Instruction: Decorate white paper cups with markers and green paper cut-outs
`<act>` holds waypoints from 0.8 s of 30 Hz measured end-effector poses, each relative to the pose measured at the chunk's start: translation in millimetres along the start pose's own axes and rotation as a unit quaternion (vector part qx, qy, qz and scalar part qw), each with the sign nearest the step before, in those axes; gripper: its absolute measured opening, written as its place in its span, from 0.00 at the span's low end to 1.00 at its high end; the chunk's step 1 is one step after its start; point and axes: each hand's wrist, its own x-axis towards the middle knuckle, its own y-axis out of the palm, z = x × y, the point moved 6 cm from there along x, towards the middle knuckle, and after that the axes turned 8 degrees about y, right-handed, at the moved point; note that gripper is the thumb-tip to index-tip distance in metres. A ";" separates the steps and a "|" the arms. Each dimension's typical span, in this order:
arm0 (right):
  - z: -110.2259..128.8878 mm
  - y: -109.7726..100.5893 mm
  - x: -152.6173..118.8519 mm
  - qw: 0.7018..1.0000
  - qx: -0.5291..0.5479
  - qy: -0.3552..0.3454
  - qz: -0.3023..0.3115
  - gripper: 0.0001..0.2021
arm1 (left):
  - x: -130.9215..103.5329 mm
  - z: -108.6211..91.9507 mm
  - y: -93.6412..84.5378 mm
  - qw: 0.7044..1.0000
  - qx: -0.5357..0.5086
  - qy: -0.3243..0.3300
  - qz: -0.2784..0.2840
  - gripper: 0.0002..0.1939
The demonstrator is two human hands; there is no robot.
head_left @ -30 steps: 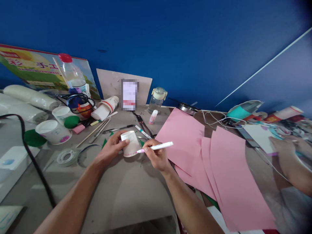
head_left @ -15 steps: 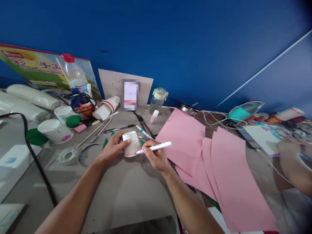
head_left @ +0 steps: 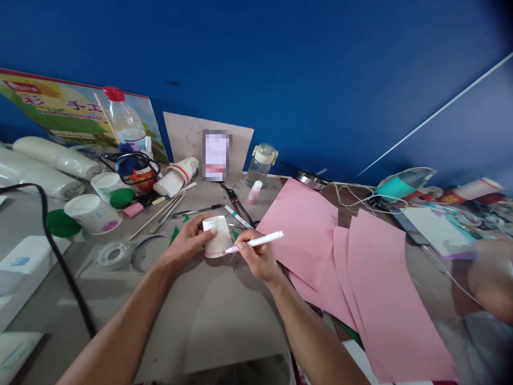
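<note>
A white paper cup [head_left: 216,239] with a faint green mark on its side and pink marks along its lower rim is at the middle of the view. My left hand [head_left: 189,239] grips the cup from the left, thumb across its front. In my right hand [head_left: 256,258] is a white marker [head_left: 264,239], pinched between the fingers. The marker's pink tip touches or nearly touches the cup near the pink marks. Scissors [head_left: 236,205] and a blue-and-white marker [head_left: 238,216] lie just behind the cup.
Pink paper sheets [head_left: 385,289] cover the right side. On the left are a tape roll [head_left: 114,255], another paper cup [head_left: 91,213] and a black cable [head_left: 60,251]. Behind stand a glue stick [head_left: 254,192], a glass jar [head_left: 261,163] and a phone [head_left: 216,155]. Another person's arm [head_left: 491,278] shows far right.
My hands, the cup and the marker are almost where they were. The other person's arm at the far right has shifted slightly to the right.
</note>
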 end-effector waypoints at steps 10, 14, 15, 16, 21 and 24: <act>-1.9 4.0 0.0 1.000 0.005 -0.010 0.010 0.09 | 0.9 -1.3 0.8 1.000 0.003 -0.002 -0.002 0.29; -2.7 2.2 -0.7 1.000 0.003 -0.009 -0.003 0.09 | 0.7 -1.0 -0.5 1.000 0.011 -0.007 -0.013 0.30; -3.3 0.5 -0.7 1.000 0.004 -0.003 -0.013 0.09 | 0.6 -1.1 -0.6 1.000 0.011 -0.008 -0.015 0.30; -4.1 -1.3 -0.7 1.000 0.007 0.003 -0.023 0.09 | 0.6 -1.2 -0.7 1.000 0.013 -0.008 -0.016 0.30; -4.7 -3.0 -0.1 0.999 0.031 0.020 -0.024 0.09 | 1.2 -1.3 -0.4 1.000 0.023 -0.010 -0.014 0.30; -3.9 -0.5 0.3 0.999 0.021 0.022 -0.010 0.09 | 1.4 -1.3 -0.4 1.000 0.024 -0.007 -0.013 0.30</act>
